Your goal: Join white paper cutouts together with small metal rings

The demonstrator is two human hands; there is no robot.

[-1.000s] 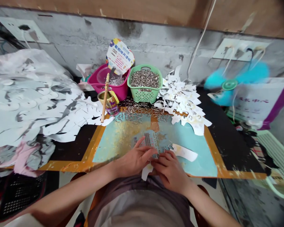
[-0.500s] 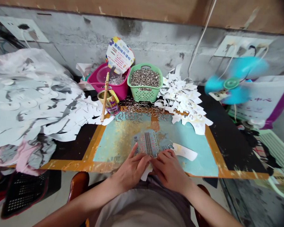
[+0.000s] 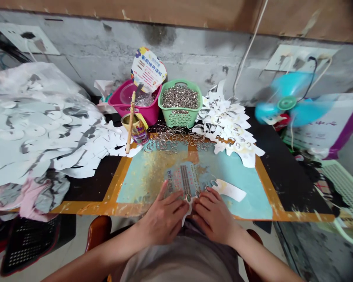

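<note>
My left hand (image 3: 164,216) and my right hand (image 3: 215,213) meet at the table's near edge, fingertips pinched together on a white paper cutout (image 3: 229,189) that lies across the blue mat (image 3: 247,188). Small metal rings (image 3: 189,197) sit at the fingertips. A printed card with rows of dots (image 3: 184,178) lies just beyond the hands. My left index finger points out along the card.
A green basket of metal rings (image 3: 180,102), a pink tub (image 3: 126,105), a cup with a stick (image 3: 137,128), loose rings (image 3: 176,140) and white cutout piles (image 3: 232,127) stand behind. Plastic-bagged cutouts (image 3: 38,121) fill the left. A spinning blue fan (image 3: 288,103) is at right.
Both hands drew slightly nearer to me along the table's edge and their fingertips closed together on the cutout and rings. The fan blades kept turning.
</note>
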